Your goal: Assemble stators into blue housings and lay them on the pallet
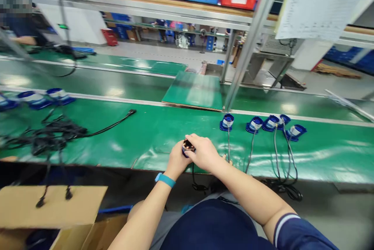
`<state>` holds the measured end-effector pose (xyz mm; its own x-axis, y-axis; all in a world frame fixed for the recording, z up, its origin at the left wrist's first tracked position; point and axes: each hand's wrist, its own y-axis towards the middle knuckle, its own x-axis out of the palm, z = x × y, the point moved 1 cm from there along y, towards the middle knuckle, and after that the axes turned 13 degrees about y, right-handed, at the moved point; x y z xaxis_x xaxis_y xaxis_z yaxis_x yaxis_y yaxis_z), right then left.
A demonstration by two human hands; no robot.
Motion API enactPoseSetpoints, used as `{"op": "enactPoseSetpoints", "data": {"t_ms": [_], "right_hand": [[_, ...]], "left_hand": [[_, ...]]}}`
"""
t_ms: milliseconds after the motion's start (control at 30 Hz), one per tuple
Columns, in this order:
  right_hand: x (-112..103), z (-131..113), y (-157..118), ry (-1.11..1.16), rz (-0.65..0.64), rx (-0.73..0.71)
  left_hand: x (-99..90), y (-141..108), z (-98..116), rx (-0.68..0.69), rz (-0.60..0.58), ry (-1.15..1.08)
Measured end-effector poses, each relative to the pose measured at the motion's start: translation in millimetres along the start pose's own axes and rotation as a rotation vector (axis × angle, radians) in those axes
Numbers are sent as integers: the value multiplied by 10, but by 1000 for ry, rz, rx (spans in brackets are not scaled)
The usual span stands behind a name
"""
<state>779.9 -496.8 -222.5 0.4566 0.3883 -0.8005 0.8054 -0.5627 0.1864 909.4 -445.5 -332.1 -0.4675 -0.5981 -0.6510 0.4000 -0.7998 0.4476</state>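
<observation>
Close to the front edge of the green bench, my left hand [177, 160] is closed around a small round blue part with a dark, copper-coloured inside [189, 147]. My right hand [204, 152] grips the same part from the right, with thumb and fingers at its top. The fingers hide much of it, so its exact kind does not show. A black cable [196, 182] hangs below the hands, over the bench edge. To the right stand several blue round parts [227, 122] with white bands, their grey cables running over the front edge.
Black cables [58, 133] lie tangled on the left of the green bench top [152, 125]. More blue parts [58, 95] sit behind them. A raised green board [194, 90] and a metal post [248, 47] stand ahead. An open cardboard box [52, 205] is at lower left.
</observation>
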Motion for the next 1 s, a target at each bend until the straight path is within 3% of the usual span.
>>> {"op": "enactPoseSetpoints", "data": {"t_ms": [133,300,400,500,633,833,1000], "right_hand": [[-60,105,-18,-17,-20,-10],[1,83,105,48,14,-40],[-3,77,173,79,-2,-114],[-3,170,110,254,-51,-159],[114,357,74,373,99,-141],[186,243,85,268,-11,-224],[170,234,112,196,-21,-153]], "left_hand": [[79,2,96,-68,-21,11],[-15,-28,-91,-164,-17,178],[-42,25,-116,-109,25,176],[8,21,-20,-47,16,134],[55,21,-32,20,33,138],[-18,-49,-127,48,118,138],[-43,-44,-140,55,48,68]]}}
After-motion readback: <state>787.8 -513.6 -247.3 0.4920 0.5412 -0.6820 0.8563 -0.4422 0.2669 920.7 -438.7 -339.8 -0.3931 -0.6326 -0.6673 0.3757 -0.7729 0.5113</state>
